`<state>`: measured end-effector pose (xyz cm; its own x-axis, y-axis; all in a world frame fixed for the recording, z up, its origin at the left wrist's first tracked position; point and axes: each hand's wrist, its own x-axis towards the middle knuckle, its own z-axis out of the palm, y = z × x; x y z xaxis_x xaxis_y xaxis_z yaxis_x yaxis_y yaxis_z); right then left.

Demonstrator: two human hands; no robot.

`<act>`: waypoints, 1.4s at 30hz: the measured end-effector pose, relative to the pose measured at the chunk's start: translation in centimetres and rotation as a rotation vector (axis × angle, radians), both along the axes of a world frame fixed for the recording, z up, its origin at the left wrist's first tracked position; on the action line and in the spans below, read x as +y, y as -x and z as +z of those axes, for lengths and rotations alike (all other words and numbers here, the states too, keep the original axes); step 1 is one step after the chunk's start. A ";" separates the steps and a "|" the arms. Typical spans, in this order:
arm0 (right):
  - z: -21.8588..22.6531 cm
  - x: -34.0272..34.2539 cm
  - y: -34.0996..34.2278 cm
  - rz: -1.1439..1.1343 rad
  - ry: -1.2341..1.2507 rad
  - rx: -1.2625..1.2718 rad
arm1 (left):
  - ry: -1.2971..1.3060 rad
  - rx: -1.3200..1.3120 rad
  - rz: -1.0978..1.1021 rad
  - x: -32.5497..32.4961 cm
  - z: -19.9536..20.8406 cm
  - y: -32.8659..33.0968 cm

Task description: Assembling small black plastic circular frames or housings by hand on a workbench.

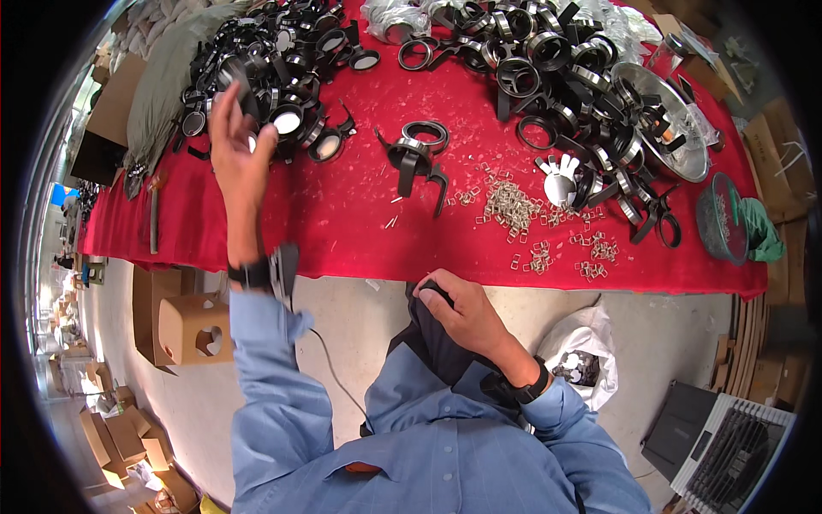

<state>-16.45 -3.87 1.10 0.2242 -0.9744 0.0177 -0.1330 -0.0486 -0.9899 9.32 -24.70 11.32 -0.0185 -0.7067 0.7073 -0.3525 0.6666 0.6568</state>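
Observation:
My left hand [240, 150] reaches to the left pile of black ring-shaped parts with handles [278, 64], its thumb apart from the fingers. Just past the fingertips is a blurred black part [242, 90], which looks loose of the hand. My right hand [467, 313] is low over my lap by the table's front edge, fingers curled in; a dark bit shows at the fingertips, too little to name. Between the piles, a few black ring parts with metal bands and handles [415, 154] stand together. Small metal clips [511, 208] lie heaped right of them.
The table wears a red cloth [342, 231]. At right are another pile of black rings [548, 51], a metal basin [698, 163] and a green bowl [721, 224]. Below stand a cardboard box [193, 317], a white bag [599, 325] and a fan unit [732, 454]. A cable [330, 360] hangs near my left arm.

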 end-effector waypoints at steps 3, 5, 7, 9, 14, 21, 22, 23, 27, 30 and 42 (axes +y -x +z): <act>-0.3 0.0 -0.1 -0.043 0.036 -0.031 | 0.050 -0.164 0.216 -3.3 -0.8 0.1; -0.9 -0.4 0.6 -0.077 -0.004 -0.023 | -0.080 -0.327 0.002 -1.7 -2.1 4.4; -1.0 -0.7 0.7 -0.082 0.018 -0.020 | -0.180 -0.435 -0.184 -0.1 -3.7 7.1; -0.1 -1.1 0.8 -0.064 -0.014 -0.020 | -0.096 -0.720 -0.121 0.6 -5.7 8.1; -0.6 -1.7 1.7 -0.089 -0.063 -0.038 | -0.068 -0.815 -0.060 0.3 -6.7 8.9; -1.0 -1.9 1.8 -0.098 -0.056 -0.062 | -0.251 -0.808 -0.120 1.3 -6.3 9.5; -1.2 -1.7 1.7 -0.116 0.010 -0.050 | -0.248 -0.808 -0.123 1.2 -6.4 9.5; -1.1 -1.5 1.8 -0.120 0.012 -0.050 | -0.186 -0.787 -0.115 1.1 -6.6 9.4; -0.4 -0.7 2.2 -0.105 -0.091 -0.063 | -0.032 -0.607 0.014 -0.4 -5.5 9.2; -0.4 -0.1 2.4 -0.139 -0.108 -0.074 | -0.088 -0.394 0.016 0.3 -4.8 10.0; -0.1 -0.3 1.5 -0.151 -0.201 -0.349 | -0.093 0.181 0.055 1.0 -5.8 9.3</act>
<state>-18.00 -4.22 1.02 0.0932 -0.9876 -0.1260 0.2206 0.1439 -0.9647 -0.02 -23.72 5.54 0.1430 -0.7657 0.6271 -0.2572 0.5831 0.7706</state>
